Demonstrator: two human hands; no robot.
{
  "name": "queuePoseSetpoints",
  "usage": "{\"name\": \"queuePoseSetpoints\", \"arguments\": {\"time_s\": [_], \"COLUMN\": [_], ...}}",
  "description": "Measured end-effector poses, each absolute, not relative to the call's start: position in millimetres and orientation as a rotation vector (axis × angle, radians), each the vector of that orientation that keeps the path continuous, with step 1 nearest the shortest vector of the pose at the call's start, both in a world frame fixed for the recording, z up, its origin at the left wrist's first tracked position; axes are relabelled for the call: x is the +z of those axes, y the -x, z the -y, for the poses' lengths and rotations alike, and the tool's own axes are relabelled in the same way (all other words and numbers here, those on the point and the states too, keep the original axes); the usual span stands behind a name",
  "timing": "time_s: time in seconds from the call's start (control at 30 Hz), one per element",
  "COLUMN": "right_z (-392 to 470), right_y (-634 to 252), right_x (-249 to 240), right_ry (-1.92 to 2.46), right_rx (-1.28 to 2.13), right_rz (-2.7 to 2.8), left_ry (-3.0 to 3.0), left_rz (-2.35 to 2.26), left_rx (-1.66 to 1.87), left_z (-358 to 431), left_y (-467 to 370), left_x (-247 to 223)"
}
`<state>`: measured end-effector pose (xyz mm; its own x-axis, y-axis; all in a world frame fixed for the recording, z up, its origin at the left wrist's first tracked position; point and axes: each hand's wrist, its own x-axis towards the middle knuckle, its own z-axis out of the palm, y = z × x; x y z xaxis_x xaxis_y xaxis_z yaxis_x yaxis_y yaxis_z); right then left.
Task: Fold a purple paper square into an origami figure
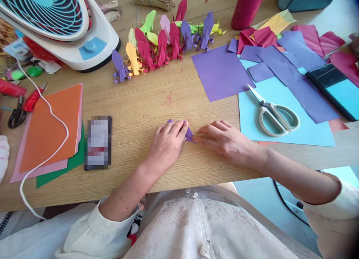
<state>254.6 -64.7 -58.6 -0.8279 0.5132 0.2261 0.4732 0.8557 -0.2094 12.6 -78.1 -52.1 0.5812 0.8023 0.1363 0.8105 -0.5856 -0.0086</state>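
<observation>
Head view looks down on a wide, pale wooden counter (157, 101) spread with craft paper. Judging from the hands, the step in hand is creasing a fold in a small piece of purple folded paper (188, 133), which lies flat on the counter near its front edge, between the two hands. The next move would call for firm, even pressure along the fold line while the paper is kept from sliding.

A white desk fan (70, 30) stands at the far left, and a light blue paper sheet (291, 113) at the right carries grey-handled scissors (276, 116). A large purple paper square (221, 72) lies just beside that sheet. An orange paper sheet (50, 128) tops a stack at the left, with a black phone (98, 142) just beside it. A row of folded paper figures in many colours (165, 45) stands further back.

Her left hand (167, 143) lies palm down, fingers together and slightly curled, pressing on the purple piece and covering most of it. Her right hand (223, 137) is flat too, fingers nearly straight and closed together, fingertips touching the paper's pointed right corner.
</observation>
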Motion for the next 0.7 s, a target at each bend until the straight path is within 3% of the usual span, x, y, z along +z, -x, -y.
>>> {"name": "queuePoseSetpoints", "arguments": {"time_s": [0.7], "right_z": [78], "right_y": [-252], "right_x": [-52], "right_ry": [0.737], "right_rx": [0.118], "right_rz": [2.745], "left_ry": [2.785], "left_rz": [1.26], "left_rx": [-0.132], "left_z": [85], "left_y": [-17], "left_x": [-41]}}
